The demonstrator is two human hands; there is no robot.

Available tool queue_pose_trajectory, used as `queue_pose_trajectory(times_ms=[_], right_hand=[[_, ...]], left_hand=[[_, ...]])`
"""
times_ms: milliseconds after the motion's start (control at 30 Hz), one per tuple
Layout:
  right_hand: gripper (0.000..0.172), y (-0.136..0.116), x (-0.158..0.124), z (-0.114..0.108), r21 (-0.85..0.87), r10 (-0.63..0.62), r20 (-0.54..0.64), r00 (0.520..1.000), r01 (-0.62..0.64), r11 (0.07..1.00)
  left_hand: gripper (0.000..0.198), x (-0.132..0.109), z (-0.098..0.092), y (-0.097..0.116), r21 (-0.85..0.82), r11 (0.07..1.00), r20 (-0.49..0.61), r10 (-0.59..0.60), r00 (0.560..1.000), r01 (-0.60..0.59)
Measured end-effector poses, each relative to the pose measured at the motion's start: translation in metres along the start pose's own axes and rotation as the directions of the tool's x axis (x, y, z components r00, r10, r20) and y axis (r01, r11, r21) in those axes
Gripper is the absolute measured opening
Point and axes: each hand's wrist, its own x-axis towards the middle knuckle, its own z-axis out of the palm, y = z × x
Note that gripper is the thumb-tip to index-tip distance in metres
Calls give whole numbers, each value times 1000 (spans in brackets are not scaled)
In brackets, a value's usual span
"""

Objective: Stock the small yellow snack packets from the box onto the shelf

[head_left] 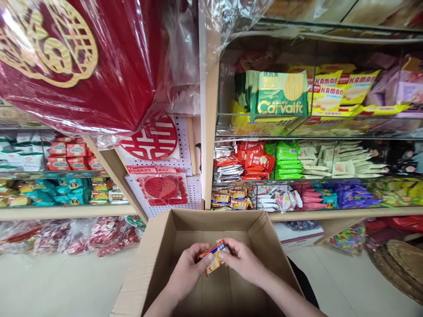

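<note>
Packet: a small orange and yellow snack packet [214, 257], flat and glossy, with a blue strip along its upper edge; it is held over the open cardboard box, tilted, between both hands.
Left hand: the left hand [187, 270] is curled closed on the packet's left end, thumb on top, fingers tucked beneath.
Right hand: the right hand [243, 259] pinches the packet's right end, fingertips bent in tight on the wrapper.
Box: a plain brown cardboard box [158, 246], matt, square-walled, flaps up, directly beneath and around the hands; its inside near the hands shows bare card.
Beyond the hands: a wooden shelf [330, 213] with clear-fronted compartments just past the box's far edge, holding small packets like the held one [229, 197], then pink, blue and purple wrapped sweets.
Higher up: red foil packs [254, 159], green packs [287, 159], and a large green biscuit bag [280, 94].
Up and left of the hands: a red velvety item with a gold emblem [76, 61], wrapped in clear crinkled plastic.
Floor: pale and smooth [49, 281] on either side of the box.
</note>
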Motion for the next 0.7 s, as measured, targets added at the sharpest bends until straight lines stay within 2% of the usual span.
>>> queue_pose_trajectory(times_ms=[133, 233, 300, 367, 400, 467, 533, 567, 633, 700], right_hand=[[40, 9, -5, 23, 269, 78, -86, 993, -52, 962], [34, 13, -2, 21, 357, 145, -103, 984, -99, 929], [32, 11, 7, 3, 282, 114, -186, 976, -58, 958], [28, 5, 18, -23, 104, 15, -292, 956, 16, 994], [27, 2, 22, -36, 1, -46, -335, 941, 49, 999], [27, -5, 28, -57, -175, -141, -369, 919, 80, 981], [29, -9, 26, -64, -286, -169, -317, 933, 76, 955], [30, -11, 23, -62, -330, -168, -248, 954, 79, 941], [30, -12, 12, -49, -410, -144, -58, 988, 108, 906], [31, -10, 0, -30, -449, -114, 100, 988, 148, 881]], left_hand=[[33, 0, 12, -14, -65, 998, -110, -7, 994, 0], [32, -2, 9, -22, 70, 998, -139, 9, 990, 0], [31, -4, 0, -24, 265, 963, -145, 99, 984, -57], [30, -9, -13, -26, 463, 878, -128, 206, 970, -126], [30, -12, -18, -27, 539, 831, -105, 229, 968, -137], [32, -19, -24, -31, 627, 769, -44, 199, 979, -128], [41, -24, -23, -35, 623, 778, -10, 119, 993, -87], [48, -25, -21, -36, 595, 801, -11, 89, 996, -65], [63, -24, -15, -33, 506, 861, -26, 65, 998, -43], [71, -18, -9, -27, 381, 922, 5, 67, 998, -64]])
